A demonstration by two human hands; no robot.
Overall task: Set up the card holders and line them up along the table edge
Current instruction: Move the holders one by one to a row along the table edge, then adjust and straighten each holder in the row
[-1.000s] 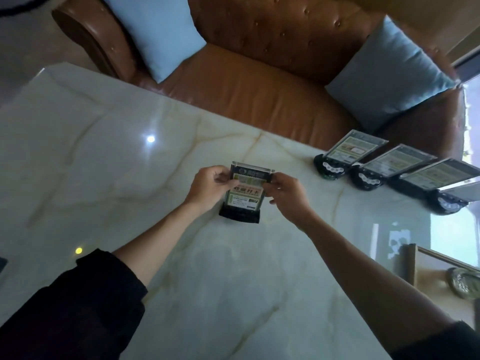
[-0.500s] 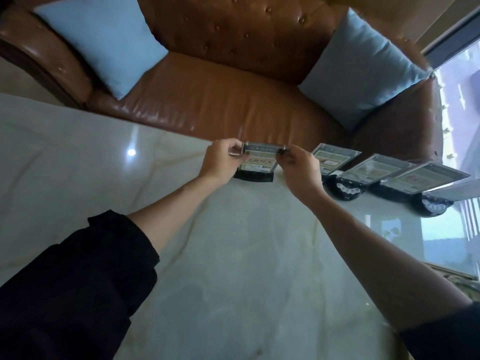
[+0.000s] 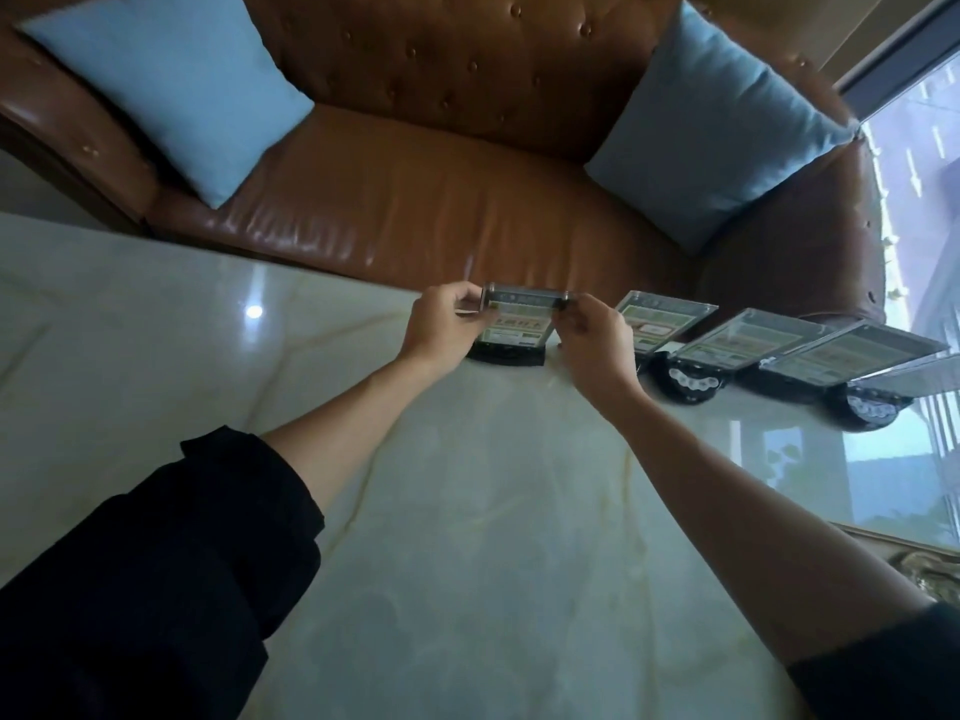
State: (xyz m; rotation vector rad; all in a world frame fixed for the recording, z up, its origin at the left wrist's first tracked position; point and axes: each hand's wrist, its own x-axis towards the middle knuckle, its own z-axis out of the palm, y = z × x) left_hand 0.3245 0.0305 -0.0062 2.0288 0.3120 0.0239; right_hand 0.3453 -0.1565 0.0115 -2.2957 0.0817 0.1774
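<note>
Both hands are on one clear acrylic card holder with a black base [image 3: 511,330], standing at the far edge of the pale marble-look worktop [image 3: 467,511]. The left hand [image 3: 441,330] pinches the holder's upper left corner; the right hand [image 3: 595,340] pinches the upper right corner. Fingers of both hands are closed on the panel's top edge, thumbs toward the camera. The base looks to be touching the worktop, though the hands hide part of it, so I can't confirm full contact. The panel stands roughly upright, and the green-and-white printed card inside faces the camera.

To the right, three more clear card holders sit in a row along the same far edge: the nearest card holder [image 3: 660,324] just beside the right hand, the middle card holder [image 3: 737,345] next, and the far-right card holder [image 3: 852,361] near the window. All three lean steeply in this wide-angle view; black bases with white dots show under the last two.

Beyond the worktop edge there is a brown tufted leather sofa [image 3: 441,200] with a light blue cushion on the left [image 3: 166,85] and a second light blue cushion on the right [image 3: 711,132]. Black sleeves are pushed up on both forearms.
</note>
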